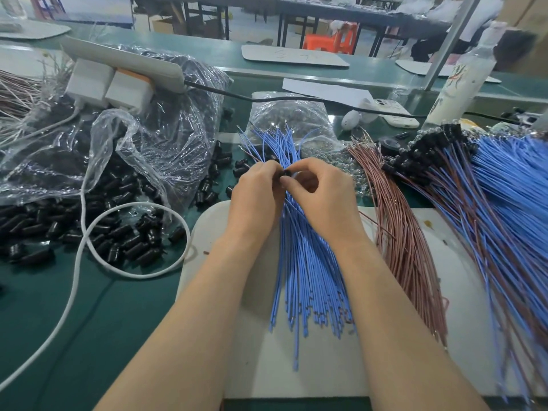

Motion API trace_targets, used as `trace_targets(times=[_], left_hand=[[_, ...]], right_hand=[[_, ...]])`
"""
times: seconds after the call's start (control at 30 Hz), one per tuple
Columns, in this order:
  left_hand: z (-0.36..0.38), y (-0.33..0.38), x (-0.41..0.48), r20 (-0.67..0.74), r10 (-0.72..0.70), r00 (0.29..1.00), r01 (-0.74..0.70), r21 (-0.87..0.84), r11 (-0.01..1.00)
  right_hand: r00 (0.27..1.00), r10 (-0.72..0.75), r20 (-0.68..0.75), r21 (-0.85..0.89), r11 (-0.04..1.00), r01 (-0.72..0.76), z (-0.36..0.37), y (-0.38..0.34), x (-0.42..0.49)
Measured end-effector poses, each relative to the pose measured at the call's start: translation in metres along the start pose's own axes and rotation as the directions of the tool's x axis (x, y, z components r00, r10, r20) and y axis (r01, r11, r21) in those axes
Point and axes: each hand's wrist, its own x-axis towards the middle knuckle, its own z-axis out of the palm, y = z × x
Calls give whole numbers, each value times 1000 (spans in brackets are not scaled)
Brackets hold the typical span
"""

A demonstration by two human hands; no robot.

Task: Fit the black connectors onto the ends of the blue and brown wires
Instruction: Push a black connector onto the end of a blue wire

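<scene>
While the blue wires (308,262) fan across the white board (261,366) nearest the person, the left hand (255,194) and right hand (323,194) meet above them, both pinching one black connector (286,173). Brown wires (400,232) lie at 3 o'clock, loose connectors (133,238) at 9 o'clock on the green worktop (118,321).

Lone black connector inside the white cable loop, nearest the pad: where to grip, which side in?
Pinch the connector across the middle of its barrel, from above, with the left hand. It lies on its side at the edge of the pile, flanks free. The cable runs close beside it, so a sideways approach looks cramped.
</scene>
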Motion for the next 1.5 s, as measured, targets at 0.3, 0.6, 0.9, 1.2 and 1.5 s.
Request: trace_targets(times=[0.3, 0.6, 0.9, 1.2, 1.5], left_hand=[[-2, -1, 1, -68, -34, 997, 32, -35, 999], [-5, 2, 1, -82, -15, 997, 10, -58, 998], [-4, 2, 0, -77, -32, 997, 28, -51, 998], [-4, -3, -1, -56, 3, 998, -1, 32, 999], [-5, 0, 3, 118, 95, 988, -83, -108, 991]], right_hand=[[1000, -7, -21, 87, 996, 9, -2, -2, 0], [990, -29, -140, 180, 982, 54, -2, -7, 0], [986, -107, -126, 46, 992, 113, -4, -10, -3], [991, -95, -89, -102, 991, 86, -4, -8, -3], [993, 115, 4, 52, 992, -115, -21, 10, 5]])
